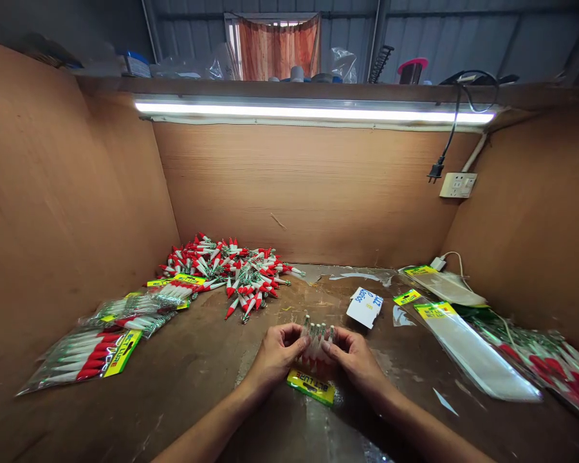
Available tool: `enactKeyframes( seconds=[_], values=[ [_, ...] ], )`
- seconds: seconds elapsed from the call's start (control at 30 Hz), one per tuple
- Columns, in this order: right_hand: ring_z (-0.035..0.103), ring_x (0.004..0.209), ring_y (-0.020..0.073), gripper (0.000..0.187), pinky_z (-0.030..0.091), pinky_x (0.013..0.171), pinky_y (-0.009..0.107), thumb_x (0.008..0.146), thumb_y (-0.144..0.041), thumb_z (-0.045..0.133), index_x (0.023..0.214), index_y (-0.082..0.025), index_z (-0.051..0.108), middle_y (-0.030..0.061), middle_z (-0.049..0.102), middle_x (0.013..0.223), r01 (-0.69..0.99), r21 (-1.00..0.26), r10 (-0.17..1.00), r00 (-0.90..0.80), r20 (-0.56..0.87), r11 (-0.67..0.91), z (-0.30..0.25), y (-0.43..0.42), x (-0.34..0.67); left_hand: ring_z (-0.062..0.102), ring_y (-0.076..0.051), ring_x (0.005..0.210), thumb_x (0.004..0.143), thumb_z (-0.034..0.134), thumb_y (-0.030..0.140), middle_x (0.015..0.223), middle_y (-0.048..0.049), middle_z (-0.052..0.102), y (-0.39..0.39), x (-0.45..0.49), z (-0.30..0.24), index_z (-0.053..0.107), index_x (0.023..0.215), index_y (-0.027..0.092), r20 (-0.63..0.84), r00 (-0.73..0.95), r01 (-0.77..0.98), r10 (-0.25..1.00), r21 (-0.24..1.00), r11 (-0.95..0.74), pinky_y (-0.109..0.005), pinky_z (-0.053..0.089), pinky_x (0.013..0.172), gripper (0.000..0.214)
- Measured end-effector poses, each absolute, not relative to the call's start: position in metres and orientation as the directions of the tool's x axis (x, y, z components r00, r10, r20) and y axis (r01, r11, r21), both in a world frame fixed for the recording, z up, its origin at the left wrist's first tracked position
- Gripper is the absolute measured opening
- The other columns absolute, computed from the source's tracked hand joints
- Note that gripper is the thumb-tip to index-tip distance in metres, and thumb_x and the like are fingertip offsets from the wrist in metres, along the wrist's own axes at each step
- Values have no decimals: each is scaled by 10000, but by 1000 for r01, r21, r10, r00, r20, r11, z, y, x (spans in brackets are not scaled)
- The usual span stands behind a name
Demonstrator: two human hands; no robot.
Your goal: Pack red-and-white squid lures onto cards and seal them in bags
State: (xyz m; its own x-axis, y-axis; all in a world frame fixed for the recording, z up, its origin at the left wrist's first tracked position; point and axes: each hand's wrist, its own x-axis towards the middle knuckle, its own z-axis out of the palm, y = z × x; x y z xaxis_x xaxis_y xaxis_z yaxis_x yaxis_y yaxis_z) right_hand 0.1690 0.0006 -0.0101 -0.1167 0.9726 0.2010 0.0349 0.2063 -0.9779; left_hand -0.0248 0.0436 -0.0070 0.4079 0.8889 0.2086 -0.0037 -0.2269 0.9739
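Observation:
My left hand point(276, 352) and my right hand point(350, 355) are closed on either side of a clear bag of red-and-white lures point(316, 350), held just above the brown table near its front middle. The lures stand side by side in the bag with their spiky tips up. The bag's yellow header card point(312, 386) points toward me, below my hands. Both thumbs press on the bag's sides.
A loose pile of red-and-white lures point(226, 267) lies at the back left. Filled bags point(84, 357) lie in a row on the left. Empty clear bags with yellow headers point(473, 350) lie right, beside a white card point(365, 307). Brown walls enclose the bench.

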Motion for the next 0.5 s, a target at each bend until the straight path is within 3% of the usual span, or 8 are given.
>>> enactKeyframes(
  seconds=[0.2,0.3,0.4,0.5],
  values=[
    [654,860,238,367,526,790,351,848,-479,652,1016,-156,698,71,717,938,51,-968,956,-181,231,244,-12,4,170,593,-145,630,722,809,386,697,-20,656,46,-25,-8,639,746,128,215,333,-12,918,975,-224,-233,446,613,309],
    [646,906,233,498,536,812,374,841,-420,665,1270,-183,573,98,668,1118,179,-938,954,0,300,295,-10,2,174,612,-158,678,698,828,385,753,-33,673,46,-25,-6,665,823,122,193,335,-27,922,980,-196,-246,462,649,333],
    [594,1049,246,615,499,915,419,852,-342,657,1411,-238,423,114,545,1324,425,-810,831,201,519,404,4,-6,180,611,-157,668,690,830,394,756,-36,679,42,-24,-1,687,844,123,179,325,-10,929,982,-186,-246,457,641,344],
    [546,1118,263,381,451,968,436,897,-256,597,1276,-258,557,95,581,1260,591,-586,707,38,707,554,22,-15,187,611,-159,677,743,786,390,768,-41,690,37,-22,4,702,843,128,207,363,17,908,973,-228,-244,451,647,293]
  ],
)
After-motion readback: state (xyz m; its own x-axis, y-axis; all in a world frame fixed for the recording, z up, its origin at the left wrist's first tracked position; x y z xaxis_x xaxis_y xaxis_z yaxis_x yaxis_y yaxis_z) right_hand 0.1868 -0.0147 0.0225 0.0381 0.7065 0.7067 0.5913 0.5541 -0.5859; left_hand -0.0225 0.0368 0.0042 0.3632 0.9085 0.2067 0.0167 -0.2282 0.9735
